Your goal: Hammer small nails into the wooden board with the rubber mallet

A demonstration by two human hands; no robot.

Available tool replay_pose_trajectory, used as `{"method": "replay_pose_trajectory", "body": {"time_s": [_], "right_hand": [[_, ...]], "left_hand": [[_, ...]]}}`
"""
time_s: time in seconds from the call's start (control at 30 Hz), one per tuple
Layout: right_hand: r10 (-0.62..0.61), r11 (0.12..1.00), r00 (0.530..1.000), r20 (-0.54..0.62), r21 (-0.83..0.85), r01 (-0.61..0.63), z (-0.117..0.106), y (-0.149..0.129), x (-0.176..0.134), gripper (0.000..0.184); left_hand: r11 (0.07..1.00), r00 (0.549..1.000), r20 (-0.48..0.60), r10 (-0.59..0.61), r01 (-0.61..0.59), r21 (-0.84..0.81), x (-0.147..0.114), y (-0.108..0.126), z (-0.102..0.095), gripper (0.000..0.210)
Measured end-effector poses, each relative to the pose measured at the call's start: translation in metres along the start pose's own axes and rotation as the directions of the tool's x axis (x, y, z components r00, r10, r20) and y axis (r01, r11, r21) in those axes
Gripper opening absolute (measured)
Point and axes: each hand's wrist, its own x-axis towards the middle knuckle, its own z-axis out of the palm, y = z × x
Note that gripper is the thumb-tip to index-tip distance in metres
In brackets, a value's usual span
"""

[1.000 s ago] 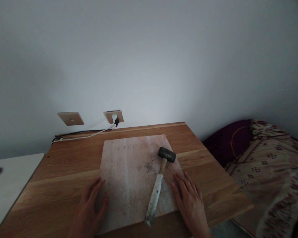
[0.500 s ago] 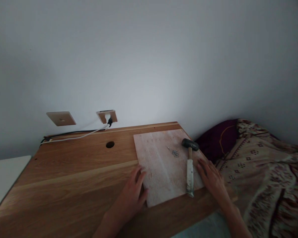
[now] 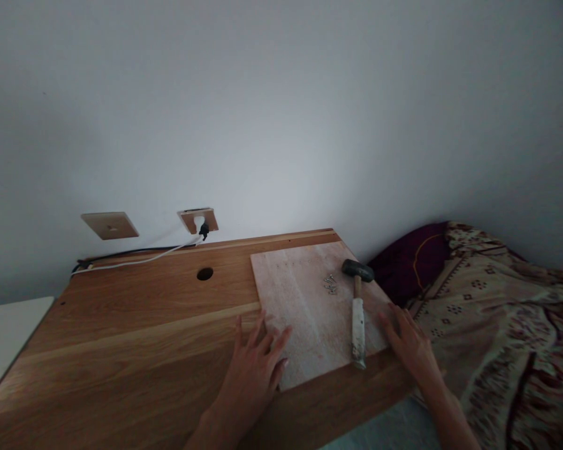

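Observation:
A pale, worn board (image 3: pixel 304 319) lies flat on the wooden desk (image 3: pixel 136 350). My left hand (image 3: pixel 256 362) rests at the board's left edge with fingers spread, some over the desk and some over the board. On the other side, my right hand (image 3: pixel 410 344) is at the board's right edge, fingers apart and holding nothing. Between the hands lies a hammer (image 3: pixel 358 325) with a dark head toward the wall and a whitish, stained handle toward me. Left of its head sits a small pile of metal nails or screws (image 3: pixel 330 285); which, I cannot tell.
Behind the desk rises a pale wall (image 3: pixel 281 137) with a switch plate (image 3: pixel 110 225) and a socket (image 3: pixel 198 220) holding plugs. Cables (image 3: pixel 136 259) run along the desk's back edge, near a round hole (image 3: pixel 205 274). To the right are patterned bedding (image 3: pixel 478 300) and a purple cushion (image 3: pixel 413 256).
The fingers of my left hand have spread out and reach further over the board. One nail or screw that lay apart is now with the pile. My right hand has shifted slightly.

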Motion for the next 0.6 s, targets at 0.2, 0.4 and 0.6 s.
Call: {"method": "replay_pose_trajectory", "body": {"time_s": [0.2,0.4,0.6], "right_hand": [[-0.138,0.990,0.990,-0.034,0.001,0.138,-0.013,-0.061,-0.009,0.056],[-0.243,0.970,0.970,0.012,0.032,0.243,-0.019,-0.137,-0.032,0.053],[-0.339,0.930,0.939,0.061,0.170,0.325,-0.027,-0.189,-0.041,0.041]], "left_hand": [[0.985,0.986,-0.133,-0.105,0.121,0.119,-0.030,-0.034,-0.001,0.050],[0.934,0.946,-0.237,-0.220,0.275,0.230,-0.086,-0.079,-0.024,0.044],[0.886,0.911,-0.242,-0.334,0.392,0.250,-0.136,-0.115,-0.051,0.042]]}}
